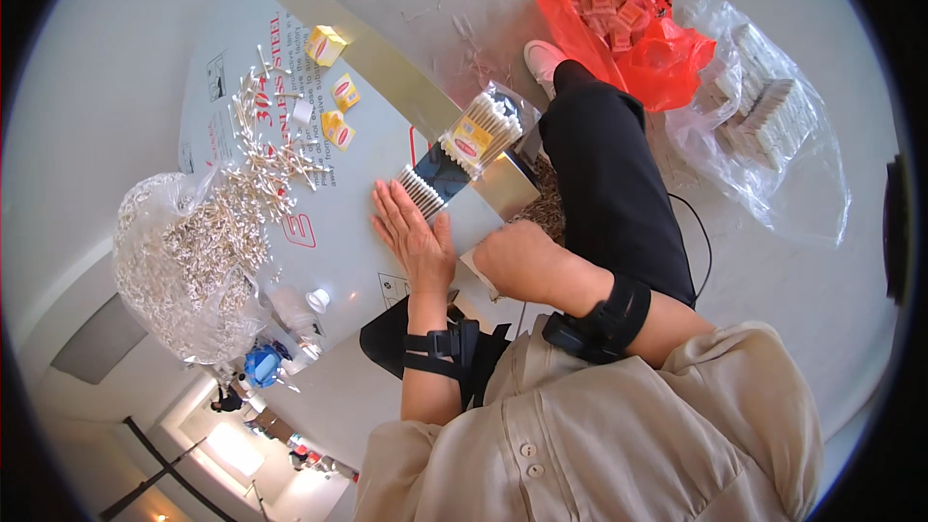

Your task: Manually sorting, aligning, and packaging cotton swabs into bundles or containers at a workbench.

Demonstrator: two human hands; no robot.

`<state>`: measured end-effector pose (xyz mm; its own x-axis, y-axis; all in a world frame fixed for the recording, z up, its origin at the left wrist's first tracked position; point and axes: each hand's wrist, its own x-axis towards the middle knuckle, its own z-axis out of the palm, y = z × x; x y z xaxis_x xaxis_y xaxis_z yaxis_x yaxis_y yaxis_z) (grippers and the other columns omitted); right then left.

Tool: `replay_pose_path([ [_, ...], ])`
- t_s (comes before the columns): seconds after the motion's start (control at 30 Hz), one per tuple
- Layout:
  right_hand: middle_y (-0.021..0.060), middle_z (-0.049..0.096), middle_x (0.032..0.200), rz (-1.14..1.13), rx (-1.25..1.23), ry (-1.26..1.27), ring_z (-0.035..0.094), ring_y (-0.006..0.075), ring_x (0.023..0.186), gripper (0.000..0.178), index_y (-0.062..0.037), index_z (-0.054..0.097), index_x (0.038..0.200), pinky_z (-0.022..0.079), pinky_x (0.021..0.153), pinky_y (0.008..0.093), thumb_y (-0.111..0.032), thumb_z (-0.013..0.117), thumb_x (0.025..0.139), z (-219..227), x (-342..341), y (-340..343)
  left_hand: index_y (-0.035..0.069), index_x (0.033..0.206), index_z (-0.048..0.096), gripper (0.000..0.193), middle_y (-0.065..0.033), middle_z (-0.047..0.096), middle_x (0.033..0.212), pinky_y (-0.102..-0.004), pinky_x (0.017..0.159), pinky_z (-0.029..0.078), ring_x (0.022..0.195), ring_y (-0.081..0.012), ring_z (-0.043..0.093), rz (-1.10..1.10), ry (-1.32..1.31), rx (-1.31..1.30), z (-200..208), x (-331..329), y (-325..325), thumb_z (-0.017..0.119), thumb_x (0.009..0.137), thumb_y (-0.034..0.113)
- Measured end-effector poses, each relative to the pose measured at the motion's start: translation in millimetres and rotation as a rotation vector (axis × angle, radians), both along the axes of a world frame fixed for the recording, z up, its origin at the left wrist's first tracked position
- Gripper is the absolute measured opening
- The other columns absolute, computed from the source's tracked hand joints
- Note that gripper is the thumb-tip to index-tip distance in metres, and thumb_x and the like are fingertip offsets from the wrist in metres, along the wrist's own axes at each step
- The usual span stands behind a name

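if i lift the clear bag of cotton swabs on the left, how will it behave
The clear bag looks thin and crinkled, so it would probably sag. Loose swabs spread from its open mouth, so more may spill. It's likely light for its bulk: such swabs look slender.

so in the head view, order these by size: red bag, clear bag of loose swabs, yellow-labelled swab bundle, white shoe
1. Clear bag of loose swabs and red bag: too alike to rank
2. Yellow-labelled swab bundle
3. White shoe, partly covered

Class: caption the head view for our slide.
Left hand beside a row of cotton swabs, loose swabs heaped by a clear bag.
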<state>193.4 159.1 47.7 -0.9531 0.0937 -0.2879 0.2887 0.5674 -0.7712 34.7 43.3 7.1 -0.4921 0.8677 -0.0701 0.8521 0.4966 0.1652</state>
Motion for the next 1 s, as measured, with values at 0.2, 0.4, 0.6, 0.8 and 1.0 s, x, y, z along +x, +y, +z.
replay_pose_path([
  [0.2,0.0105,0.067,0.069,-0.074,0.007,0.122,0.068,0.0247,0.064,0.008,-0.0068,0.07,0.07,0.052,0.053,0.0355,-0.013,0.065,0.072,5,7,4,-0.006,0.151,0.017,0.085,-0.0258,0.015,0.158,-0.053,0.118,0.005,0.148,-0.0402,0.012,-0.006,-0.003,-0.03,4,-2,0,0.03,0.097,0.059],
  [0.4,0.0103,0.065,0.071,-0.044,0.018,0.089,0.065,0.0218,0.064,0.011,-0.0035,0.068,0.077,0.048,0.051,0.0322,-0.013,0.063,0.075,14,6,12,-0.007,0.15,0.017,0.086,-0.0273,0.016,0.157,-0.0523,0.118,0.008,0.146,-0.0423,0.015,-0.014,0.013,-0.028,2,-1,1,0.03,0.097,0.059],
  [0.6,0.0098,0.064,0.073,-0.049,-0.019,0.102,0.064,0.0208,0.066,0.011,-0.0036,0.068,0.078,0.048,0.054,0.0324,-0.013,0.063,0.076,11,4,10,-0.007,0.15,0.018,0.087,-0.0274,0.017,0.157,-0.0524,0.118,0.01,0.146,-0.0427,0.016,-0.011,0.034,-0.028,2,-1,-1,0.031,0.097,0.06],
  [0.8,0.0097,0.065,0.072,-0.07,0.018,0.104,0.066,0.0219,0.068,0.009,-0.0053,0.068,0.076,0.05,0.055,0.0317,-0.013,0.064,0.074,6,2,0,-0.006,0.151,0.018,0.083,-0.0265,0.017,0.157,-0.0525,0.117,0.01,0.146,-0.0424,0.016,-0.047,0.052,-0.009,2,-4,0,0.035,0.097,0.054],
  [1.0,0.0129,0.067,0.074,-0.081,0.054,0.094,0.069,0.027,0.069,0.007,-0.0054,0.068,0.075,0.054,0.059,0.0353,-0.011,0.064,0.073,-2,0,0,-0.004,0.151,0.019,0.079,-0.0243,0.017,0.158,-0.0537,0.117,0.009,0.147,-0.0403,0.015,-0.016,0.049,0.015,0,0,3,0.037,0.097,0.051],
])
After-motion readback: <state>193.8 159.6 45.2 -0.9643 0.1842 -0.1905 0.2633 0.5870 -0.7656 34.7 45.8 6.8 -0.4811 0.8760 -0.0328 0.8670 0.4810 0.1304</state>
